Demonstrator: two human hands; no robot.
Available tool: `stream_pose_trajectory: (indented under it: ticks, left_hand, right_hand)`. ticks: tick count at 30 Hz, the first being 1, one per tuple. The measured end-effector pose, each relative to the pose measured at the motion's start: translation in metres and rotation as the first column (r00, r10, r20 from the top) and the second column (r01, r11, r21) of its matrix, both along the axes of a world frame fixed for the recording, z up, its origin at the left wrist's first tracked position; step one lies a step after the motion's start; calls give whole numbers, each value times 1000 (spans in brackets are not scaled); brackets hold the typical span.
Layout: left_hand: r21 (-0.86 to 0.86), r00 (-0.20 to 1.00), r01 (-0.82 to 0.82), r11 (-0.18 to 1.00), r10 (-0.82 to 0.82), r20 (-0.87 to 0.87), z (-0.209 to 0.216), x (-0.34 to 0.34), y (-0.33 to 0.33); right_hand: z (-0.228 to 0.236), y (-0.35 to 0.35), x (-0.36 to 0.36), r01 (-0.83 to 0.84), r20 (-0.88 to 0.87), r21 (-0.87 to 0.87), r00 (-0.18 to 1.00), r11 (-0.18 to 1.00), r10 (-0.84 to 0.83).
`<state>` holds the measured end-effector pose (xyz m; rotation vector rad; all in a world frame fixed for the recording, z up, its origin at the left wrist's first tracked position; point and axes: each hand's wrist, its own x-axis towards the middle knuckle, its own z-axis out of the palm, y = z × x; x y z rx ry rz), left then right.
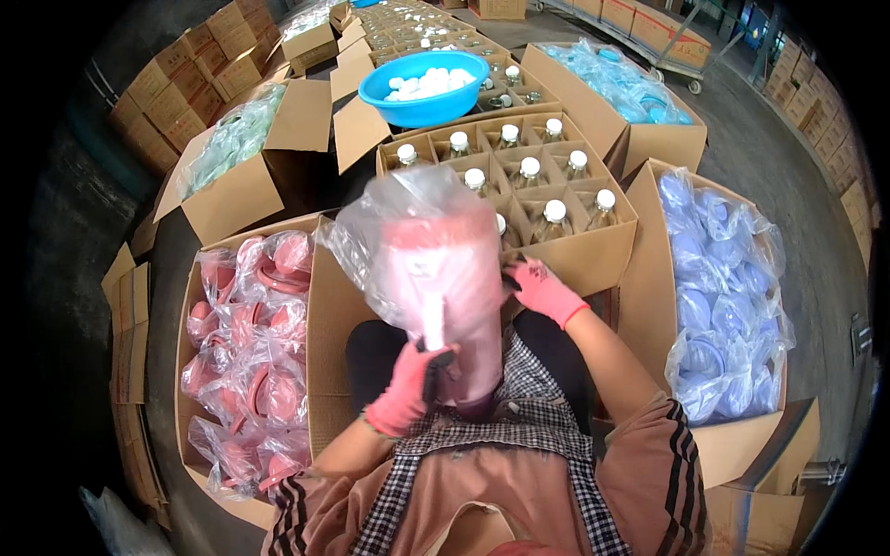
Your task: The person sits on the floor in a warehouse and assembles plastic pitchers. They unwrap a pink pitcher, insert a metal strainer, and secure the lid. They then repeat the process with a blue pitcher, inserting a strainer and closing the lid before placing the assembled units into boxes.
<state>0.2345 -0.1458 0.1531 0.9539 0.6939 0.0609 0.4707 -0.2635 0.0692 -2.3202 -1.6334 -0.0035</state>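
Note:
A large pink jug-like flask shell [477, 343], blurred by motion, stands tilted before my lap, with a white handle on its near side and a darker purple end toward me. Loose clear plastic [357, 246] covers its far end. My left hand [408, 385], in a pink glove with dark fingertips, is closed around the shell near the lower end of the handle. On the other side, my right hand [545, 289], gloved alike, has its fingers apart beside the shell and near the bottle carton's front wall. Whether its fingertips touch the shell is hard to make out.
Ahead is a divided carton [593, 246] of white-capped glass bottles, with a blue basin [408, 107] of white caps behind. Cartons of bagged pink parts [250, 343] and purple parts [718, 306] flank me. Green [236, 139] and turquoise bagged parts [616, 83] lie beyond.

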Motion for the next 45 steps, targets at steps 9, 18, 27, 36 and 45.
stream_pose_trajectory:
  ticks: [9, 18, 27, 36, 45]
  left_hand:
    - [13, 715, 163, 987, -127, 687, 43, -83, 87]
    - [59, 874, -104, 993, 63, 482, 14, -116, 74]
    - [663, 926, -358, 658, 342, 160, -14, -128, 54]
    - [762, 976, -218, 609, 129, 176, 46, -63, 25]
    - [938, 987, -68, 339, -116, 114, 68, -68, 22]
  right_hand:
    - [81, 39, -78, -337, -638, 136, 689, 932, 343]
    - [94, 43, -104, 91, -774, 404, 563, 910, 288]
    - [127, -43, -124, -574, -268, -159, 808, 803, 525]
    - [211, 68, -130, -597, 631, 122, 663, 793, 402]
    - [188, 89, -105, -639, 761, 86, 537, 764, 364]
